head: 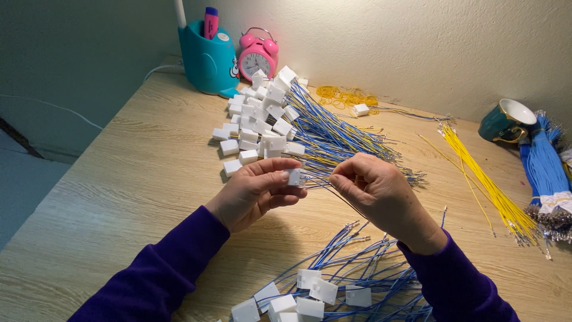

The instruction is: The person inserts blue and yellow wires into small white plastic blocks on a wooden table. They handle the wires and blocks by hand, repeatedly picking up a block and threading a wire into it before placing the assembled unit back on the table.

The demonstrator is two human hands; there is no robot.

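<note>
My left hand point(256, 191) pinches a small white plastic connector point(294, 176) between thumb and fingers, over the middle of the wooden table point(119, 197). My right hand point(381, 194) grips a thin blue wire point(342, 200) whose end meets the connector. Just beyond both hands lies a large pile of white connectors with blue and yellow wires point(280, 128). Nearer me, below my hands, lies a second heap of blue wires with white connectors point(333, 286). Both arms wear purple sleeves.
A bundle of loose yellow wires point(485, 182) lies to the right, beside tied blue wire bundles point(545, 170) and a teal cup point(506, 121). At the back stand a teal pen holder point(205, 59), a pink alarm clock point(257, 55) and yellow rubber bands point(345, 96).
</note>
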